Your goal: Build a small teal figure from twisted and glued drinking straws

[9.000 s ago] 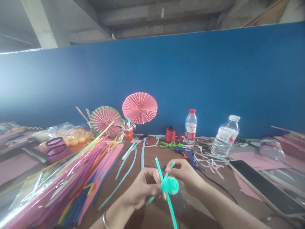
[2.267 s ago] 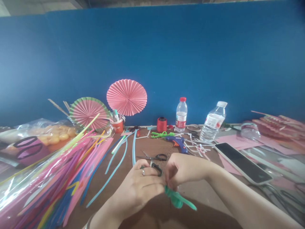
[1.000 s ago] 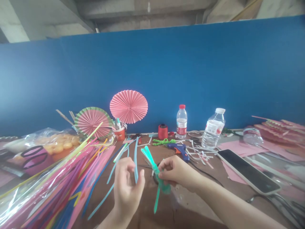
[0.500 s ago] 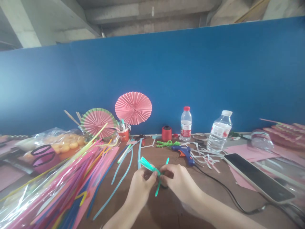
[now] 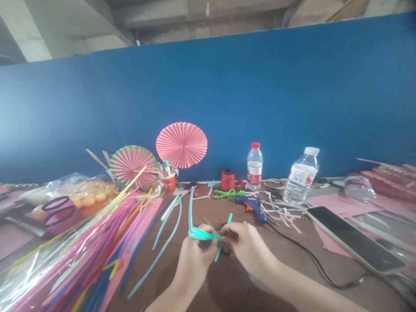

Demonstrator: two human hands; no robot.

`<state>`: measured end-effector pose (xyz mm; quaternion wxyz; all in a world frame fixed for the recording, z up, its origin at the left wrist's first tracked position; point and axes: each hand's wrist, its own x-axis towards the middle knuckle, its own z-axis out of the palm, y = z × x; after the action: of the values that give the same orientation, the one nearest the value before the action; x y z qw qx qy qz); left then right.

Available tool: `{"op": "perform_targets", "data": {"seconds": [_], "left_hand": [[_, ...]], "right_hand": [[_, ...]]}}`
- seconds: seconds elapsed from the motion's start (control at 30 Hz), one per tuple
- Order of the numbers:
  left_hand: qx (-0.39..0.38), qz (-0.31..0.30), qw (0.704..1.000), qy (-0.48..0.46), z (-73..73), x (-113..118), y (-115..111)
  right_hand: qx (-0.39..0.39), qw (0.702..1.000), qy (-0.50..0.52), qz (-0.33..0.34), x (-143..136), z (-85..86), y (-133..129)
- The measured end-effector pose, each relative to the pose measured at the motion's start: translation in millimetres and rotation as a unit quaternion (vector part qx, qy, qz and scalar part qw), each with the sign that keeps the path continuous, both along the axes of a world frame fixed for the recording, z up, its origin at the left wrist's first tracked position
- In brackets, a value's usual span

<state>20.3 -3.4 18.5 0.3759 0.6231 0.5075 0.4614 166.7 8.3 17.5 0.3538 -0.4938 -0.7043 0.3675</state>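
Between my two hands, just above the brown table [image 5: 156,281], is a bundle of turquoise pipe cleaners [image 5: 202,234]. My left hand [image 5: 198,253] pinches the folded bundle, whose looped end points left. The fingers of my right hand [image 5: 243,242] are closed at the bundle's right end, where a turquoise strand [image 5: 230,218] crosses it, one tip sticking up and the other down. My fingertips hide the crossing itself. Partly covered behind my hands lies a pair of scissors [image 5: 224,250] with dark handles.
On the left lie many coloured pipe cleaners [image 5: 94,242] in clear plastic. A blue glue gun [image 5: 251,206] with a black cord, white paper strips [image 5: 286,214], a phone [image 5: 354,238] and two water bottles [image 5: 254,167] are to the right. Pink paper fans [image 5: 182,145] stand at the back.
The turquoise bundle has turned from slanting up-left to nearly level. My left hand has rotated with it, and the scissors show more behind my hands.
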Motion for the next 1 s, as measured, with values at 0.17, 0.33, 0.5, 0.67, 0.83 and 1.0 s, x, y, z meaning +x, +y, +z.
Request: {"op": "perform_targets", "data": {"seconds": [0.17,0.33,0.5,0.67,0.83,1.0], "left_hand": [[-0.041,0.013,0.995,-0.091,5.5,2,-1],[-0.141,-0.063,0.928,-0.340,-3.0,2,1],[-0.167,-0.073,0.874,-0.452,-8.2,0,4],[-0.178,-0.025,0.863,-0.472,-10.7,-3,9],[-0.180,-0.062,0.865,-0.465,-11.0,-4,8],[-0.166,-0.157,0.885,-0.405,-4.5,-9,4]], "right_hand": [[0.046,0.999,0.007,0.016,0,0.3,-1],[0.195,0.980,-0.033,-0.011,-1,-6.1,-4],[0.270,0.961,0.010,-0.063,-2,-9.5,-5],[0.176,0.969,0.141,-0.102,-1,-10.3,-3],[0.003,0.965,0.256,-0.048,-1,-10.7,6],[-0.106,0.914,0.392,-0.007,3,-8.1,14]]}}
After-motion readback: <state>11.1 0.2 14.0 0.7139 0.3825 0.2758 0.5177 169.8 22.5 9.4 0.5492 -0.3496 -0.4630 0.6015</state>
